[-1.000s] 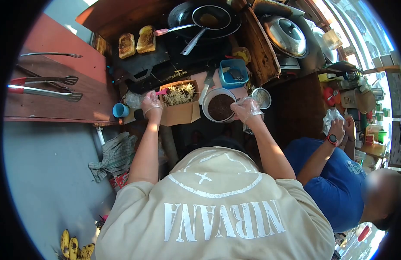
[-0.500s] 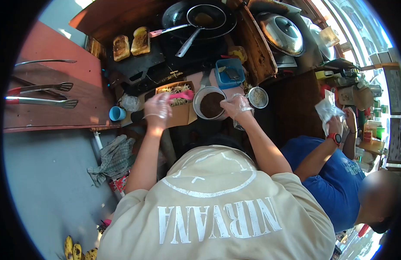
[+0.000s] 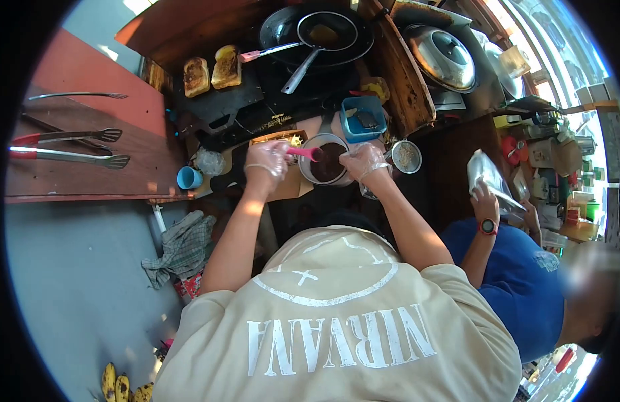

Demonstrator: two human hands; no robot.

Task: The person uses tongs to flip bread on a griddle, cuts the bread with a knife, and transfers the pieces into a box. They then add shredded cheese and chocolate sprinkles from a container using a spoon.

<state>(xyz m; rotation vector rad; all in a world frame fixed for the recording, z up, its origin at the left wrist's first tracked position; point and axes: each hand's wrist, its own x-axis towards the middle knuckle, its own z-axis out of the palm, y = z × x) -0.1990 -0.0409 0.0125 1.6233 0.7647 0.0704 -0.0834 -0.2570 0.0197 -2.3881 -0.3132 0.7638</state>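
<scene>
My left hand [image 3: 267,164], in a clear plastic glove, is closed around the handle of a pink spoon [image 3: 306,153]. The spoon's bowl end is over the near-left part of a white tub [image 3: 308,173] that holds a dark brown powder or crumb [image 3: 331,161]. My right hand [image 3: 365,163], also gloved, grips the tub's right rim. Below and behind my left hand stands a cardboard box [image 3: 296,186] with pale shreds [image 3: 295,141] in it, partly hidden by the hand. Close to my right hand sits a round container of pale grains [image 3: 407,157].
A blue tub [image 3: 363,110] stands behind the white one. Two toasted bread slices [image 3: 227,67] lie on a griddle [image 3: 223,100]; frying pans [image 3: 328,33] are beside them. Tongs [image 3: 82,161] and a blue cup [image 3: 188,178] are left. A co-worker in blue [image 3: 517,281] handles a plastic bag at right.
My left hand has moved right with the pink spoon, from over the box to the tub. My right hand stays on the rim. The co-worker's hands and bag have shifted.
</scene>
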